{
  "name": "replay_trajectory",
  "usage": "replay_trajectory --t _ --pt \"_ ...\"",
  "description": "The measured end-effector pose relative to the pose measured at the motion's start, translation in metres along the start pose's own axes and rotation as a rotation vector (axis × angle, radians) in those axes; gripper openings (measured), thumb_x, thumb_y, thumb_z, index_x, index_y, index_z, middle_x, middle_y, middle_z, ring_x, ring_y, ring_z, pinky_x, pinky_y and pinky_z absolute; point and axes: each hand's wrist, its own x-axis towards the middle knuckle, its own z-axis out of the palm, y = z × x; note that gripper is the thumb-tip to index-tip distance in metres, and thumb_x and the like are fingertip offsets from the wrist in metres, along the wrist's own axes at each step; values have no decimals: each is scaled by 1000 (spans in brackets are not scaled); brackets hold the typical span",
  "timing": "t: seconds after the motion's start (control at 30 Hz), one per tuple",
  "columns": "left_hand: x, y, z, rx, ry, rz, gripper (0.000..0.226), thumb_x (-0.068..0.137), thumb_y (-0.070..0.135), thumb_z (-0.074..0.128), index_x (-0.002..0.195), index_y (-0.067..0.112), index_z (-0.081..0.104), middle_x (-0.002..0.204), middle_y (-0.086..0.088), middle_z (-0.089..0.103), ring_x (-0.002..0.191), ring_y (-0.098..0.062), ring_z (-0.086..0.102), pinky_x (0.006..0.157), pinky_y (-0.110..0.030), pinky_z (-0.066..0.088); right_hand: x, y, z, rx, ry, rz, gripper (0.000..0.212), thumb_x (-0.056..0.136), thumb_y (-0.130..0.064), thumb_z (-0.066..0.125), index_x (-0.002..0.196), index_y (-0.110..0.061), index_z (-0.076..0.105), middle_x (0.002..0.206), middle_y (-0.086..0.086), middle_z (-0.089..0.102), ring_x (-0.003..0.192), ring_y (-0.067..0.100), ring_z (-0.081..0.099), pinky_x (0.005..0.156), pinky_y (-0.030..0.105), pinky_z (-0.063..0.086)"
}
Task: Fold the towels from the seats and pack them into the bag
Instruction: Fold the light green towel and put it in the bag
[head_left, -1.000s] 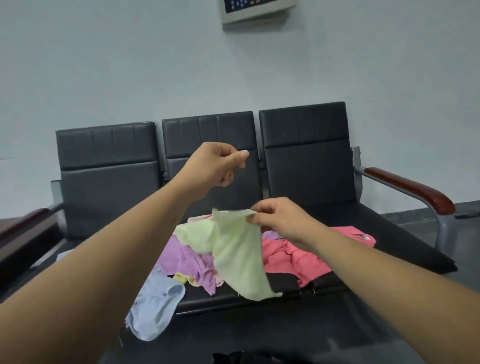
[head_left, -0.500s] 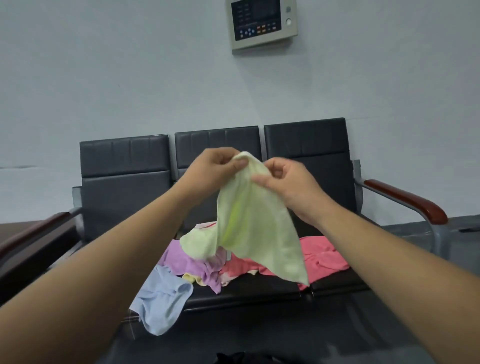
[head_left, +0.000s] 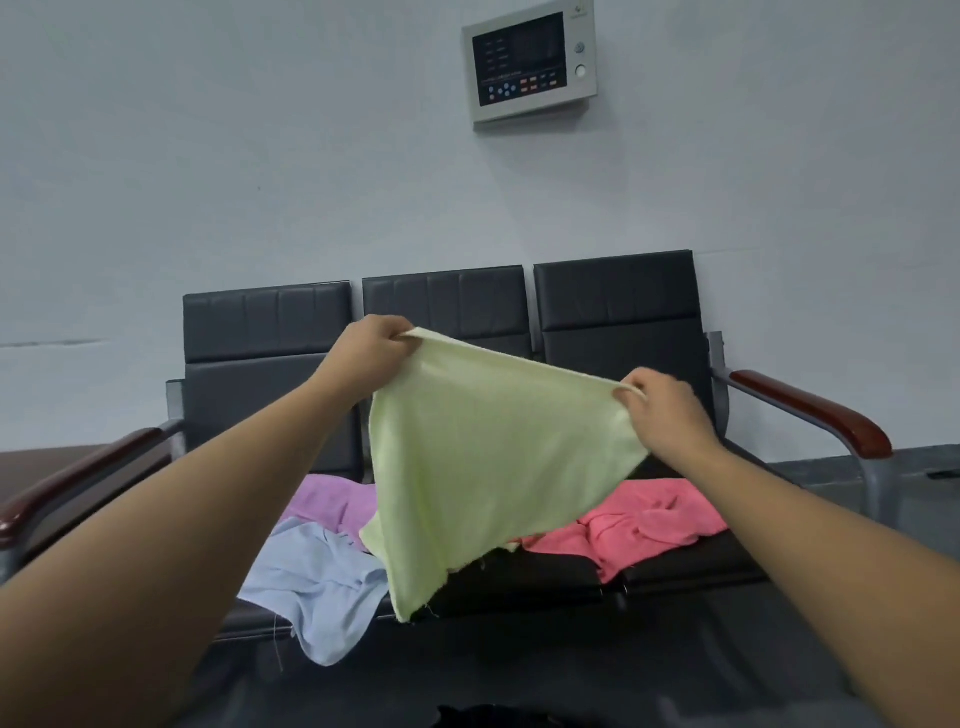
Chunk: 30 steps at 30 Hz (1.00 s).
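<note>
holds a pale green towel (head_left: 488, 467) up in the air, spread wide between both hands, in front of a row of three dark seats (head_left: 265, 395). pinches the upper left corner with the left hand (head_left: 363, 358), fingers curled tight round the bunched cloth. pinches the upper right corner with the right hand (head_left: 660, 410), fingers folded over the edge, somewhat lower than the left, and so tilts the top edge down to the right. holds that top edge nearly taut and lets the rest hang loose, down to a point at the lower left, over the front of the cushions; cannot tell whether touching them or not. faces the middle seat, with the towel covering much of it

looks past it at three other towels crumpled on the cushions: a purple towel (head_left: 332, 501) toward the left, partly behind the green one; a blue towel (head_left: 322, 587) just in front of the purple, draped over the front edge of the seats and hanging down; a pink towel (head_left: 644, 519) to the right, lying across the middle and right seats. takes in brown armrests (head_left: 815, 410) at both ends of the row, and a pale wall with a grey control panel (head_left: 530, 65) mounted high above the seats. catches a dark shape (head_left: 483, 714) at the very bottom edge of the view, too little of it there to name
</note>
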Motion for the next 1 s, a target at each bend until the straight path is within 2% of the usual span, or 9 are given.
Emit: replay_trajectory --t 0.1,0.17,0.3,0.4,0.6,0.7,0.8,0.87,1.0 --pt "1 -6 -6 -23 35 -42 27 102 17 51 78 21 63 70 3 54 66 -14 47 56 -27 36 10 1 -12 -69 -19 42 17 103 -29 56 92 -18 64 90 5 66 80 27 57 67 36 40" --pt "3 -7 -9 -97 -29 -79 21 102 16 52 92 17 71 84 -3 65 76 -18 58 66 -27 49 14 -4 -14 34 -15 63 19 103 -27 57 86 -18 62 90 7 68 74 25 60 63 35 46" --pt "-3 2 -21 -1039 -340 -75 29 101 6 47 96 8 75 89 -11 71 72 -18 70 67 -29 60 22 -39 -35 1118 32 272 15 103 -14 57 89 -16 62 92 7 68 75 21 68 54 31 60" --pt "-3 10 -33 -1271 -412 14 26 92 13 48 84 12 73 73 -1 69 62 -14 68 58 -25 57 34 -47 -55 1584 -72 268 7 99 -13 63 103 -11 68 96 7 75 83 20 73 71 35 63" --pt "6 -16 -29 -384 -111 -102 23 105 17 53 111 4 71 82 -8 68 63 -16 63 65 -30 60 32 -29 -55 315 94 35 6 96 -23 70 94 -18 71 86 -8 65 81 9 59 73 28 44" --pt "6 -30 -23 -191 -46 -76 23 103 22 55 100 11 75 86 -7 69 73 -21 64 83 -36 59 39 -27 -54 291 92 -15 5 96 -20 70 93 -17 72 85 -7 65 79 8 58 79 30 45" --pt "5 -33 -23 -61 -43 -67 23 102 22 55 97 13 76 86 -3 70 77 -18 63 78 -29 52 46 -26 -46 536 76 142 8 96 -10 68 101 -8 74 87 4 68 74 16 61 77 35 57" --pt "2 -33 -23 -187 -99 -98 22 101 14 55 100 11 77 82 -3 70 70 -11 64 69 -22 53 47 -24 -43 673 94 230 10 96 -9 69 105 -6 73 87 8 69 72 18 62 80 37 61" --pt "-6 -32 -19 -586 -308 -118 26 98 -1 50 102 14 71 78 -1 63 65 -10 60 64 -25 58 36 -22 -44 599 90 190 7 97 -13 69 102 -13 74 89 8 70 62 16 58 61 30 54"
